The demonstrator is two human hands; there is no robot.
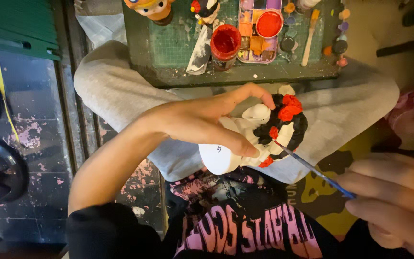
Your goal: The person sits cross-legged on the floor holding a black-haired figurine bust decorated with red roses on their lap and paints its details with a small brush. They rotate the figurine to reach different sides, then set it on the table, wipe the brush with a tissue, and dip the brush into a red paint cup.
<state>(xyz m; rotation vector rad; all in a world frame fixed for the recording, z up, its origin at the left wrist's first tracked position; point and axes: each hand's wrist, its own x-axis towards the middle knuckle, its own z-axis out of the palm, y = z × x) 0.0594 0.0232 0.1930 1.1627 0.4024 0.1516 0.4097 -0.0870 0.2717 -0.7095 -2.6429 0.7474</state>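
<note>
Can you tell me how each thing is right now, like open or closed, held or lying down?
Figurine: held in left hand, tilted, partly painted red and black.
Brush: held in right hand, tip touching the figurine.
Red paint pot: open, standing on the board.
Lid: off, lying on the palette.
Wooden stick: lying untouched.

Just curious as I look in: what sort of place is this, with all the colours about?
Probably a hobby painting spot, perhaps a paint-your-own-figurine stall. The left hand holds a white figurine, the right hand a thin brush, and a paint palette and open red paint pot sit on a green mat.
</note>
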